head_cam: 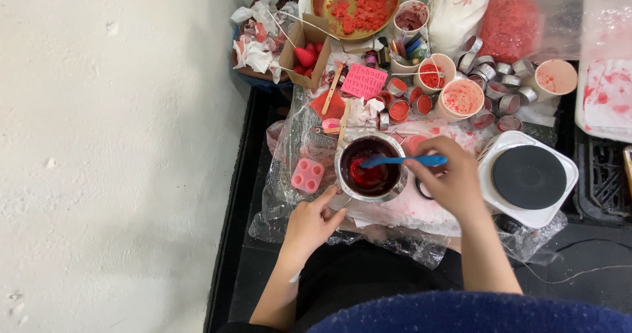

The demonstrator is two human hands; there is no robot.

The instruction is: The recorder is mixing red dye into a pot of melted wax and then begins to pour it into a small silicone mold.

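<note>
A small round metal pot (370, 167) holding dark red liquid sits on a sheet of crumpled clear plastic (289, 201) spread over the black surface (257, 267), near the middle of the view and just in front of the person. A blue plastic spatula (395, 161) lies across the pot's rim with its blade end dipped toward the red liquid. The right hand (451, 181) has its grip closed on the spatula's handle, fingers pinched around it at the pot's right edge. The left hand (309, 224) rests at the pot's lower left side, its fingertips touching the rim or handle there; whether that grip clasps anything I cannot tell.

Just left of the pot lies a pink silicone mould with round cavities (307, 175). To the right, well clear of the right hand, stands a white square hotplate with a black round disc (528, 177). Behind the pot are paper cups with red residue (461, 98), a cluster of small round metal tins (500, 76), some filled with red, and a pink rectangular mould with raised letters (364, 81). Farther back sits a brass-coloured round bowl with red chunks (355, 4), beside a small brown cardboard box holding red pieces (304, 53) and clear bags of white and red material (487, 17). A pale wall or floor (112, 155) fills the left side.
</note>
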